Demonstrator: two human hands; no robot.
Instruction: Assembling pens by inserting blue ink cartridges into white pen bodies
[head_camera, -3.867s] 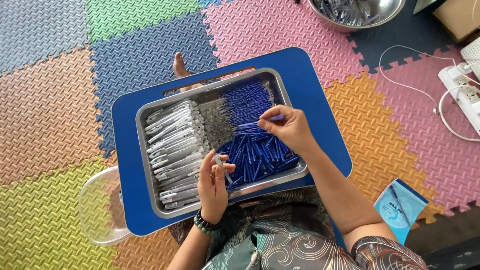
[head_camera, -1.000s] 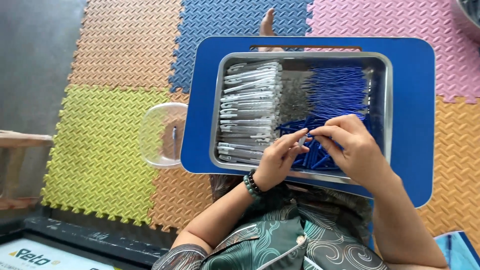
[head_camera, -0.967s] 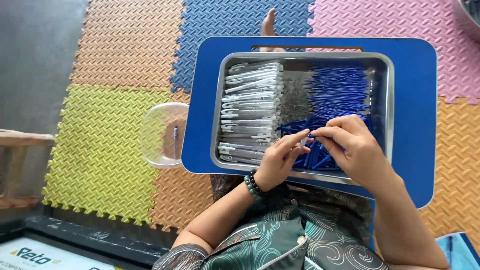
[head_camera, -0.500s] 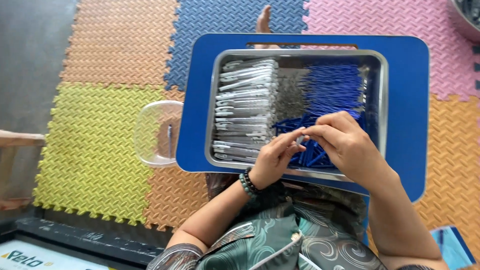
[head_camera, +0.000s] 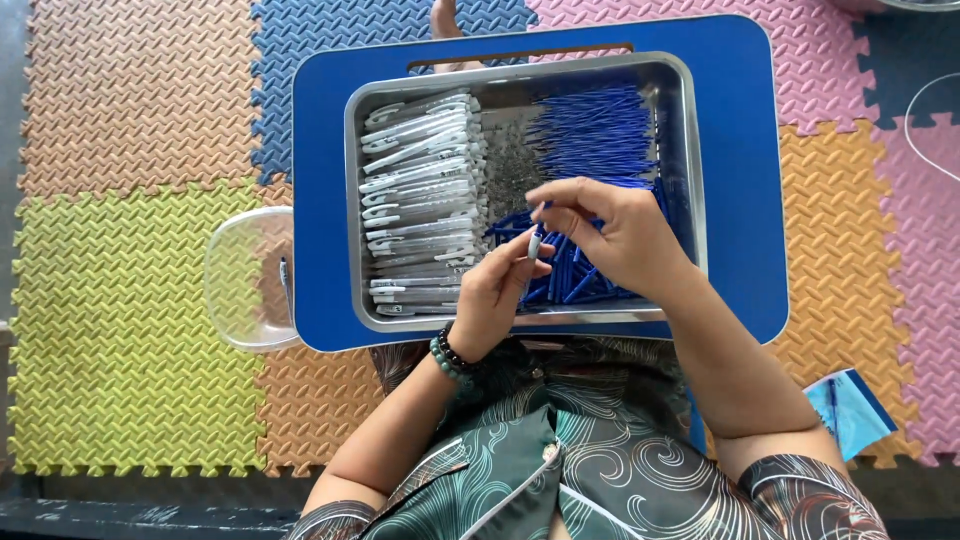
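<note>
A metal tray (head_camera: 690, 150) rests on a blue lap board (head_camera: 735, 110). Inside it lie a row of clear-grey pen barrels (head_camera: 420, 190) on the left, a heap of small springs (head_camera: 512, 165) in the middle, and blue pen parts (head_camera: 600, 130) on the right. My left hand (head_camera: 495, 295) pinches a small grey pen piece (head_camera: 534, 244) upright over the tray's near side. My right hand (head_camera: 615, 235) hovers right beside it, fingertips holding a thin blue part (head_camera: 541, 210) at the top of that piece.
A clear plastic container (head_camera: 250, 280) sits left of the board on coloured foam floor mats, with one pen inside. A blue packet (head_camera: 850, 410) lies at the right by my arm. A white cable (head_camera: 925, 110) curls at the far right.
The view has shifted so the tray sits more central. My two hands stayed together over the tray's near side, now lifted slightly with the grey piece upright between them.
</note>
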